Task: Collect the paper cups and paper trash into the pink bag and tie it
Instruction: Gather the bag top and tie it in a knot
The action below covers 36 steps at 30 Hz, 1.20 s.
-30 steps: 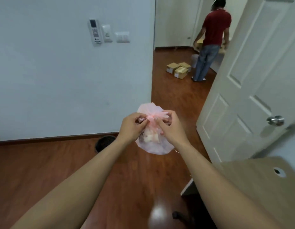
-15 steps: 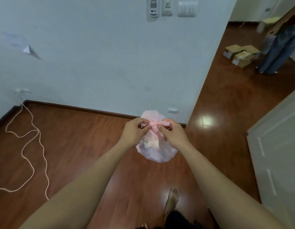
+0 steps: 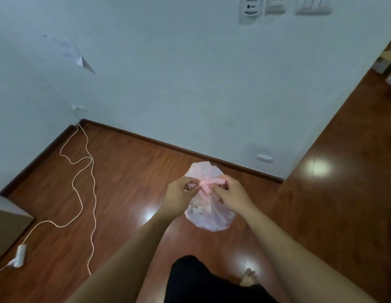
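Note:
A thin pink bag [image 3: 209, 219] hangs in the air in front of me, above the wooden floor. Pale crumpled trash shows faintly through its lower half. Its neck is gathered into a twisted pink knot [image 3: 206, 185]. My left hand [image 3: 179, 194] pinches the bag's neck from the left. My right hand [image 3: 232, 195] pinches the knot's strand from the right. Both hands are closed on the bag, and the bag's top flares out behind the knot.
A white wall [image 3: 190, 84] with a dark skirting board stands just ahead. A long pale cable [image 3: 89, 193] snakes over the floor at left, ending in a small adapter [image 3: 19, 255]. A cardboard box [image 3: 6, 224] sits at the left edge. My bare foot [image 3: 248, 278] shows below.
My view has swung left and down, from the doorway and the person there to the room's corner. The hands stay closed on the bag's knot, with little change in grip.

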Each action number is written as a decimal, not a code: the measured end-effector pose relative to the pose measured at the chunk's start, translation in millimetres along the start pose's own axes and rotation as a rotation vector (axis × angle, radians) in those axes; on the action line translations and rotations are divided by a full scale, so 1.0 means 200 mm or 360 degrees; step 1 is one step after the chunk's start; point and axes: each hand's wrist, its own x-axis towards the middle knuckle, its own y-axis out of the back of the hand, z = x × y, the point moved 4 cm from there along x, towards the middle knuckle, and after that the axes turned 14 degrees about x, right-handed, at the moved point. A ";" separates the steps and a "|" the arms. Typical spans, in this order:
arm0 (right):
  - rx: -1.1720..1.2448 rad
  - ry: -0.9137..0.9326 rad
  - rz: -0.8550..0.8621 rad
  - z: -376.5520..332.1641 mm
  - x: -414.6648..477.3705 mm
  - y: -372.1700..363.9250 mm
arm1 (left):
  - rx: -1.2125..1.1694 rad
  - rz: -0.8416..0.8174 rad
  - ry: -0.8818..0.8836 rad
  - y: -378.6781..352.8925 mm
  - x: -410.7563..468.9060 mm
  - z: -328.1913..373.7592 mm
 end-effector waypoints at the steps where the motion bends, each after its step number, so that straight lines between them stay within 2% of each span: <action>1: -0.0010 -0.0018 -0.0004 0.00 0.05 -0.01 | -0.0006 0.0001 0.0013 0.00 0.04 -0.02; 9: -0.0124 -0.0168 0.0003 0.06 0.49 -0.08 | 0.0043 -0.0182 0.0025 -0.08 0.52 -0.24; 17: -0.0050 -0.0490 0.0218 0.17 0.88 -0.18 | -0.0103 -0.0383 -0.0017 -0.23 1.00 -0.51; 21: -0.0137 -0.0625 0.0288 0.24 1.05 -0.23 | -0.0081 -0.0490 0.0007 -0.31 1.18 -0.61; 28: -0.0194 -0.0699 0.0434 0.38 1.28 -0.27 | 0.0012 -0.0640 0.0088 -0.41 1.38 -0.69; 36: -0.0178 -0.0759 0.0432 0.41 1.48 -0.21 | 0.0025 -0.0808 0.0197 -0.51 1.58 -0.71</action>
